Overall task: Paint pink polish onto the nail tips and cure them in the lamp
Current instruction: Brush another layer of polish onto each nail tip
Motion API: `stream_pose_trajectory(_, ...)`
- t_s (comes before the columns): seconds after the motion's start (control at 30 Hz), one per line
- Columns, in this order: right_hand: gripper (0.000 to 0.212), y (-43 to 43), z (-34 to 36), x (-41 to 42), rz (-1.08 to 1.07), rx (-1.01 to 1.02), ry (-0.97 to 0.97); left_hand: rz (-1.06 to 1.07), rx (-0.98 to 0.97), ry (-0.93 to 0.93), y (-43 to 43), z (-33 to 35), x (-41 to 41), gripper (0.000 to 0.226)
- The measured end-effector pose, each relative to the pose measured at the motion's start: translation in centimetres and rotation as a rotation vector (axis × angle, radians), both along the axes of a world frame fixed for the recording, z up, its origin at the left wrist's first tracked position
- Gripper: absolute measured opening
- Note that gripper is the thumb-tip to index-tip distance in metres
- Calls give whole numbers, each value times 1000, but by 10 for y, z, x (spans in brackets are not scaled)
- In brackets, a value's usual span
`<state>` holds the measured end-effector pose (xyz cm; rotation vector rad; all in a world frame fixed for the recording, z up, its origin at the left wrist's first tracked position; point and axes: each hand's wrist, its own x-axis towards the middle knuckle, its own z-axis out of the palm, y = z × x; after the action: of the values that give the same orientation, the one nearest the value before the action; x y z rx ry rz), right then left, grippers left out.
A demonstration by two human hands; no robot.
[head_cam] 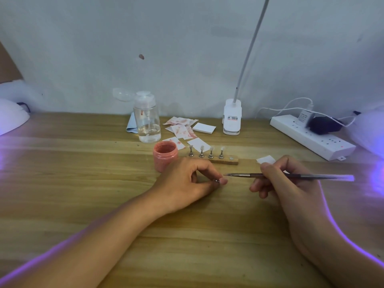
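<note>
Painting seems underway: the left hand (pixel 193 181) pinches a small metal nail-tip stand (pixel 216 181) while the right hand (pixel 286 181), at its 3 o'clock, grips a thin dark brush (pixel 245 175), which probably needs a steady stroke next.

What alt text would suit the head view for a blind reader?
A left hand pinches a small metal nail stand at a wooden table while the right hand aims a fine brush at it. Behind stand an open pink jar and four more stands.
</note>
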<state>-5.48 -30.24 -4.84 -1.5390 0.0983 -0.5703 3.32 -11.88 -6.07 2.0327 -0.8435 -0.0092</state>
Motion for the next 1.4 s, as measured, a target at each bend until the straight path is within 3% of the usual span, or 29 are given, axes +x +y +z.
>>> stream_pose_trajectory(0.8, 22, -3, -4, 2, -29, -22, 34, 17, 41, -99, 0, 2, -3, 26)
stream_pose_trajectory(1.13, 27, -5, -4, 3, -34, -4, 11, 12, 25, -80, -1, 3, -5, 5)
stream_pose_trajectory(1.4, 24, -5, -5, 2, -22, -7, -1, -2, 3, -39, 0, 3, -5, 6)
